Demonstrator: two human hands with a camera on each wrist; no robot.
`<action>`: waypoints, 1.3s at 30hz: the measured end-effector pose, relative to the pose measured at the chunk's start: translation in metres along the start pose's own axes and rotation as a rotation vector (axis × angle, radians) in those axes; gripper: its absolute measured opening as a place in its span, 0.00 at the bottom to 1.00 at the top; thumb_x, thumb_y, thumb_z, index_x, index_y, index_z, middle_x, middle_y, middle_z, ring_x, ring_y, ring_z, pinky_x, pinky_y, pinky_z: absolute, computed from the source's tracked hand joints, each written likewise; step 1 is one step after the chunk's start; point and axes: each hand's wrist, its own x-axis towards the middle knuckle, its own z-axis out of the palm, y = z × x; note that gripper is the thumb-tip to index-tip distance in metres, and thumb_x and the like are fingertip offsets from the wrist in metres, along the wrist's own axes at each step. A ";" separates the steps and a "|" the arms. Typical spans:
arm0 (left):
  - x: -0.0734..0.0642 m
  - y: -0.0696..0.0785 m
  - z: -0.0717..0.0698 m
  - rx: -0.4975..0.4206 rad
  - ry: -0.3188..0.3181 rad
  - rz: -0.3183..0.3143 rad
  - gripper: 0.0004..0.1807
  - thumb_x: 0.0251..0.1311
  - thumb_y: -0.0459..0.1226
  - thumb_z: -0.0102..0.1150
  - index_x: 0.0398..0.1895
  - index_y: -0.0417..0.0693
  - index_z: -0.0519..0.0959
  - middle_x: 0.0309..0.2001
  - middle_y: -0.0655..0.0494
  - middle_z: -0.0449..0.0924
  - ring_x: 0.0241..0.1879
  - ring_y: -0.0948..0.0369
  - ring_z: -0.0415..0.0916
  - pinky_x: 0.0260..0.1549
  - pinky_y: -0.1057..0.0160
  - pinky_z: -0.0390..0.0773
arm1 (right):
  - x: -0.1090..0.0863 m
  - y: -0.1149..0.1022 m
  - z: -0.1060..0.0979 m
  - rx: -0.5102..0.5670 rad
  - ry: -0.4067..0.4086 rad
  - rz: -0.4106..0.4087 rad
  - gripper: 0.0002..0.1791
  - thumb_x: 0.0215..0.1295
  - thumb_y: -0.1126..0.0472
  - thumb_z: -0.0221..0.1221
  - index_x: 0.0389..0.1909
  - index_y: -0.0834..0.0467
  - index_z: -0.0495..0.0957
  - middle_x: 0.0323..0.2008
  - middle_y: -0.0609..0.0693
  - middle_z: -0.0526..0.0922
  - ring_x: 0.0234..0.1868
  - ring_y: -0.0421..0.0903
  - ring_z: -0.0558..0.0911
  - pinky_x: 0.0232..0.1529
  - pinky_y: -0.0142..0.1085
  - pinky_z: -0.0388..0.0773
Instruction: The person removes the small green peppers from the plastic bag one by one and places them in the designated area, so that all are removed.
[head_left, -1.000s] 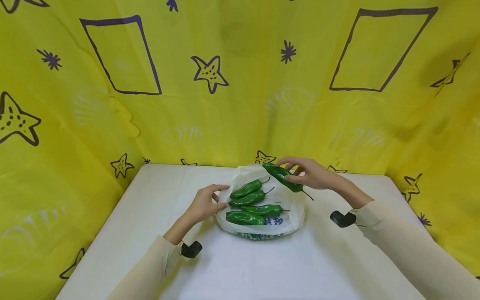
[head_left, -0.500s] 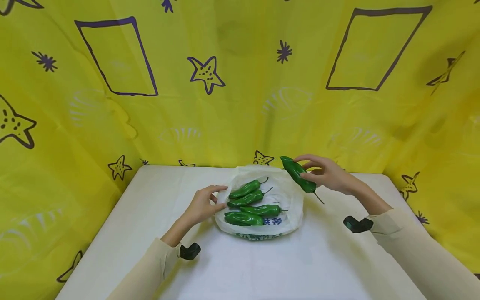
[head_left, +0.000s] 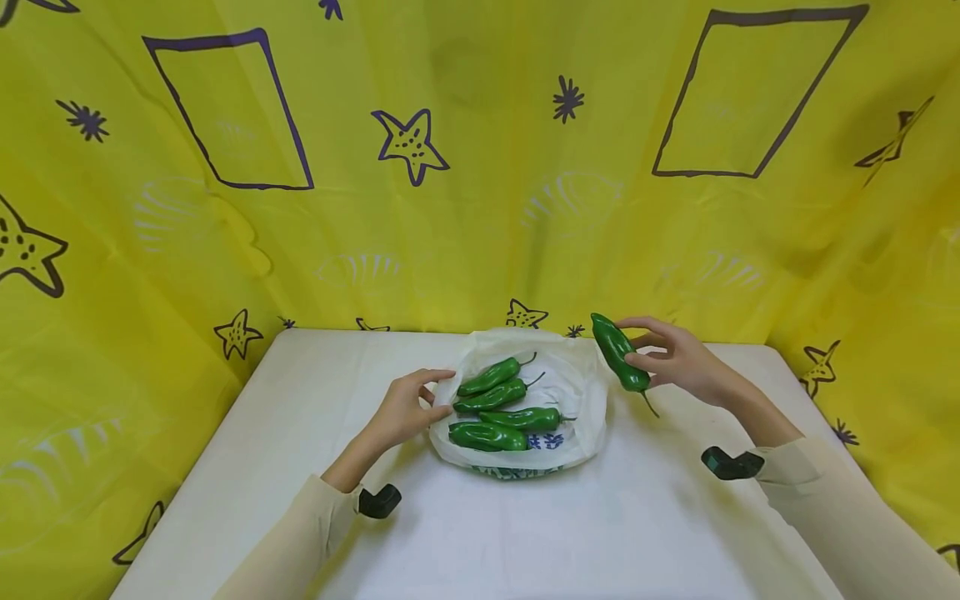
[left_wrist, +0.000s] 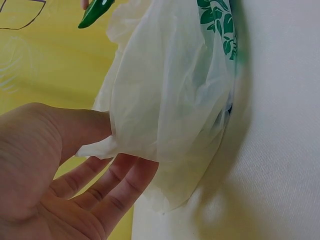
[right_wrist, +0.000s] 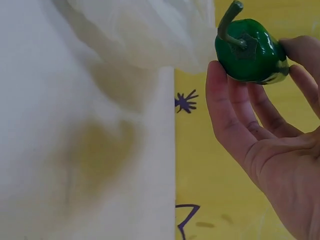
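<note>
My right hand point(head_left: 682, 360) holds a glossy green pepper point(head_left: 621, 354) in the air, just off the right rim of a white plastic bag point(head_left: 597, 417). The right wrist view shows the held pepper's stem end point(right_wrist: 245, 50), with thumb and fingertips round its sides. At the bag's left side, my left hand point(head_left: 405, 408) pinches the edge, as the left wrist view shows at the thin bag wall point(left_wrist: 145, 100). Several more green peppers point(head_left: 491, 394) lie inside the open bag, most of their stems pointing right.
The bag rests on a white table point(head_left: 510, 533), and its outside carries a green leaf print point(left_wrist: 227, 25). A yellow curtain point(head_left: 480, 208) with dark drawings surrounds the table's back and sides. Each wrist carries a small black device point(head_left: 380, 501).
My right hand has moved right with the green pepper, from above the bag to beyond its right rim. My left hand keeps its hold on the bag's edge.
</note>
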 end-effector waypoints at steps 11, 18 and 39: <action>0.001 -0.002 0.001 0.025 0.001 0.008 0.29 0.55 0.30 0.75 0.63 0.43 0.81 0.57 0.46 0.82 0.35 0.60 0.78 0.29 0.67 0.75 | -0.011 0.033 -0.002 0.062 0.048 0.049 0.36 0.71 0.57 0.65 0.76 0.53 0.63 0.67 0.67 0.67 0.62 0.62 0.73 0.43 0.49 0.86; 0.001 -0.001 0.001 0.029 0.003 -0.001 0.29 0.55 0.30 0.75 0.63 0.43 0.81 0.58 0.44 0.82 0.36 0.58 0.79 0.29 0.67 0.75 | -0.020 0.049 -0.001 0.083 0.078 0.025 0.31 0.73 0.58 0.63 0.73 0.60 0.66 0.68 0.69 0.66 0.52 0.40 0.82 0.44 0.46 0.85; -0.001 0.001 -0.001 0.018 -0.002 -0.010 0.29 0.56 0.31 0.75 0.64 0.43 0.80 0.59 0.44 0.81 0.37 0.58 0.79 0.29 0.66 0.76 | -0.023 0.079 0.003 0.035 0.121 0.117 0.33 0.71 0.59 0.66 0.73 0.63 0.67 0.62 0.72 0.72 0.52 0.45 0.80 0.44 0.40 0.85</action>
